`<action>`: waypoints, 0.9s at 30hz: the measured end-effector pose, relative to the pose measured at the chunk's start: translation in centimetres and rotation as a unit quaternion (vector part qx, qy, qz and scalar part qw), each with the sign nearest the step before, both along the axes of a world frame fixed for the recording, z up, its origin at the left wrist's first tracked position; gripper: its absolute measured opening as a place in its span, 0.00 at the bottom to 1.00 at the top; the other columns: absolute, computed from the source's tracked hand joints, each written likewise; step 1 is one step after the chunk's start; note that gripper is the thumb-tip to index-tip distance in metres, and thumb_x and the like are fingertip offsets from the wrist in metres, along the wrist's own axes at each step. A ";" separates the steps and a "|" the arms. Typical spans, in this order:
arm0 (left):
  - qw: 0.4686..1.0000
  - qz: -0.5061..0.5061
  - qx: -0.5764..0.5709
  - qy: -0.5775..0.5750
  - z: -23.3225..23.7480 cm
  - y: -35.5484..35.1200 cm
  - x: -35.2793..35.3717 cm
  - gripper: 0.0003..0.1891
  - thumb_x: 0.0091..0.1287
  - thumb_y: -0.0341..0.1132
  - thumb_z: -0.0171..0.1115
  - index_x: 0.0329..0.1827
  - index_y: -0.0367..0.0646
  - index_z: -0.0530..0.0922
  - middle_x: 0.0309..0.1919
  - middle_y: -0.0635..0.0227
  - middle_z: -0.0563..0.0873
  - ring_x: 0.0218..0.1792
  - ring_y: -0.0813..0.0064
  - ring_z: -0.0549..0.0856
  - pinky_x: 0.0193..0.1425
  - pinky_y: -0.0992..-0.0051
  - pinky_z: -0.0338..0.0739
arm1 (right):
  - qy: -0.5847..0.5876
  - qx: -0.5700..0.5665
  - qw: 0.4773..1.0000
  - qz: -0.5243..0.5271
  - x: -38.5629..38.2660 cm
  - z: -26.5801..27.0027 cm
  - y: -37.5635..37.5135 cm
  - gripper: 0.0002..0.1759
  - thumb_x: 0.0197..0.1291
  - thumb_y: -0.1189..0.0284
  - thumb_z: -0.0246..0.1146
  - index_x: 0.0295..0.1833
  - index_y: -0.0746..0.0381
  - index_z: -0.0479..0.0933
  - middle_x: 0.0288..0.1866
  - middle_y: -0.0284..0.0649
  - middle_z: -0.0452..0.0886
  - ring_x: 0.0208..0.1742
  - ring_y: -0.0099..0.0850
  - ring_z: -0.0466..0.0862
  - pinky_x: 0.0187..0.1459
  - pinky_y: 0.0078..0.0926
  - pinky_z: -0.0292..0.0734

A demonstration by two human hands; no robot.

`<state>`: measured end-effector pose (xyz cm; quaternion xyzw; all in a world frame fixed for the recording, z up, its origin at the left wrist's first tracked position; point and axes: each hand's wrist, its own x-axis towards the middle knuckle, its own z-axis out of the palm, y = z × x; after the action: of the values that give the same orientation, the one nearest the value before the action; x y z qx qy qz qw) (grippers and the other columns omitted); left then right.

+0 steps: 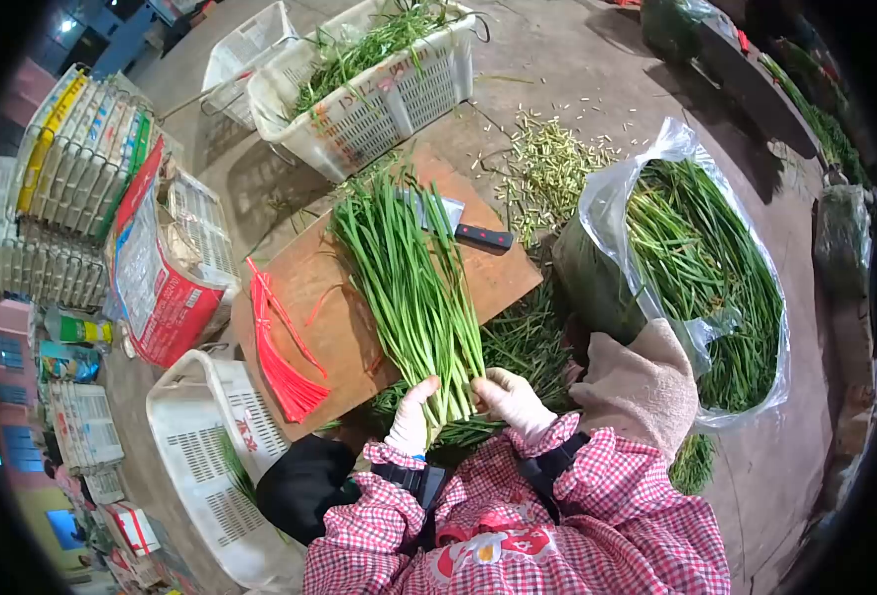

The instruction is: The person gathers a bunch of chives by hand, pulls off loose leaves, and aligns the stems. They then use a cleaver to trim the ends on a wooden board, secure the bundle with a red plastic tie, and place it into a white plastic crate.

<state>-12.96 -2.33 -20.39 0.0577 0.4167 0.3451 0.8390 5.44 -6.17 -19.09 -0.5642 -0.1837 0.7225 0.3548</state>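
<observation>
A bundle of long green stalks (409,288) lies across the brown board (299,258), its pale cut ends toward me. My left hand (413,415), in a whitish glove, is closed on the left side of those ends. On their right side my right hand (516,402), gloved too, pinches the stalks between thumb and fingers. Beyond the bundle, a cleaver with a black handle (485,237) rests on the board, its blade partly under the leaves. Red ties (288,382) lie on the board's left part.
An open plastic bag of green stalks (696,258) stands at the right. Cut pale pieces (547,169) litter the floor beyond the board. A white crate of greens (399,109) is at the top, another white crate (185,426) at the lower left. Stacked crates (81,164) stand far left.
</observation>
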 end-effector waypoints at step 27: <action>0.995 -0.051 0.006 0.084 -2.1 -2.3 -0.6 0.19 0.65 0.31 0.55 0.57 0.29 0.75 0.47 0.59 0.85 0.46 0.67 0.85 0.52 0.70 0.78 | 0.117 -0.062 0.989 0.068 -2.7 -3.2 -1.6 0.31 0.68 0.44 0.52 0.38 0.64 0.80 0.21 0.42 0.81 0.19 0.32 0.81 0.21 0.26 0.76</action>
<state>-13.55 -4.60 -22.46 0.1123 0.4800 0.2984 0.8173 2.71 -7.78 -22.24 -0.4831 -0.1339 0.8158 0.2883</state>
